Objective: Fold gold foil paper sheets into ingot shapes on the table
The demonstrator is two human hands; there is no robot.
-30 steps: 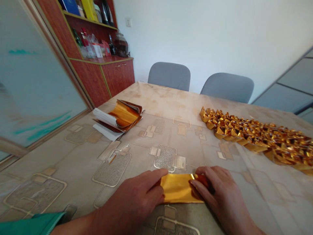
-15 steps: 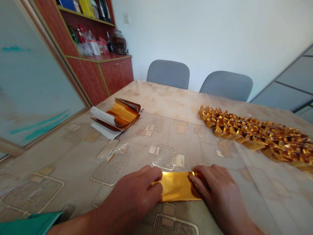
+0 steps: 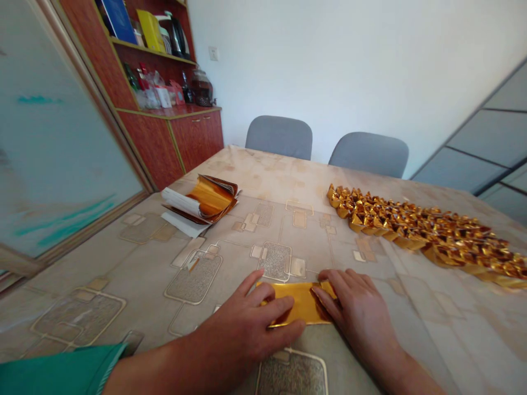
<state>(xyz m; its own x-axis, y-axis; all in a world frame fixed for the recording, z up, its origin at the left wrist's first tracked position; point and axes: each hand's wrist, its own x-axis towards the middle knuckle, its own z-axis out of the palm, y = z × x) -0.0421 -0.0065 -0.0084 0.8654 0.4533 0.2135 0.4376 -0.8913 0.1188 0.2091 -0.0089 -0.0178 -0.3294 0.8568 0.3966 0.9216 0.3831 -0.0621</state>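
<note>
Foil strip [image 3: 303, 303]: flat on near side of table [image 3: 135, 266], between hands; likely light, thin, slick, easily creased.
Left hand [image 3: 249, 323]: fingers spread over left end, no pinch.
Right hand [image 3: 362, 310]: thumb and fingers clamped on right end.
Best hold: ends, light pressure.

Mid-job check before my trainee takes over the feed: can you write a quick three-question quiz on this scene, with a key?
1. True or false: the right hand is resting on the paper stack.
2. Where on the table are the folded gold pieces, as the camera sees it? A) near left B) far left C) right
3. How many chair backs show beyond the table?

Key:
1. False: it is at the right end of the gold strip.
2. C
3. Two
</note>
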